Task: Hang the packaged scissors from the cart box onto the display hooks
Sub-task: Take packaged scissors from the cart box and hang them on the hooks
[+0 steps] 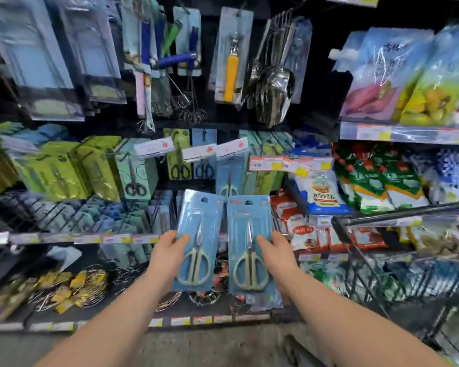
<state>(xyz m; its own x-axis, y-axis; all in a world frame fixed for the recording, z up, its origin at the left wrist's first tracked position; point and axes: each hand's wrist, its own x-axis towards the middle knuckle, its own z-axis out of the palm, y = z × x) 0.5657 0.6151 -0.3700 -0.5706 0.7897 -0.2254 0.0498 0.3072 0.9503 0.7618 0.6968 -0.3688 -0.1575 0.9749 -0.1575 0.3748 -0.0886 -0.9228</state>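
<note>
Two bare forearms stretch toward the rack, and each of the hands has a blue card of scissors! The left hand (167, 252) grips the left scissors pack (200, 215) at its lower left edge, thumb across the front. The right hand (277, 254) grips the right scissors pack (245, 221) at its right edge, thumb in front too. Both packs stand upright, just beside each other, below a matching hung pack (229, 178). A wire cart (355, 234) sits to the right.
</note>
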